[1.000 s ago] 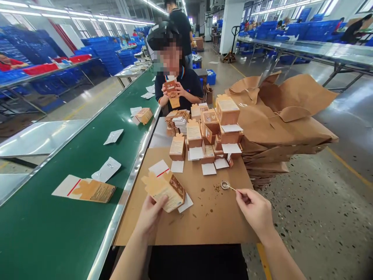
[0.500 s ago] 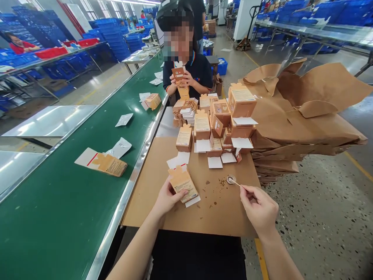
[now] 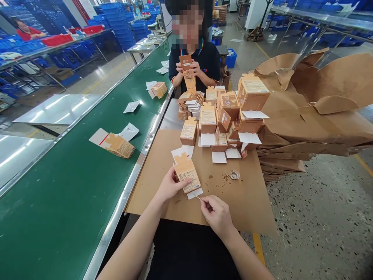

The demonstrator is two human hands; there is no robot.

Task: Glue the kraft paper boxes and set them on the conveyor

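Note:
My left hand (image 3: pixel 171 184) grips a small orange-brown carton (image 3: pixel 188 173), thumb across its printed front. A white flap sticks out at the carton's near end, and another with a red strip shows at its far end. Between the thumb and fingers of my right hand (image 3: pixel 217 214) is a thin cotton swab (image 3: pixel 198 198). Its tip reaches the near flap of the carton; whether it touches is too small to tell. On the brown cardboard sheet (image 3: pixel 247 202) sits a small round dish (image 3: pixel 234 175), with brown specks beside it.
Several cartons (image 3: pixel 208 116) are stacked ahead, beside a pile of flat cartons (image 3: pixel 194 103). Left runs a green conveyor belt (image 3: pixel 67 202) bearing an open carton (image 3: pixel 119 145) and silver packets (image 3: pixel 129 131). Brown paper (image 3: pixel 320 124) is heaped at right. A co-worker (image 3: pixel 194 64) opposite holds a carton.
My right hand has moved left with the cotton swab, from the round dish to the near flap of the carton. My left hand still holds the carton. The view has shifted slightly.

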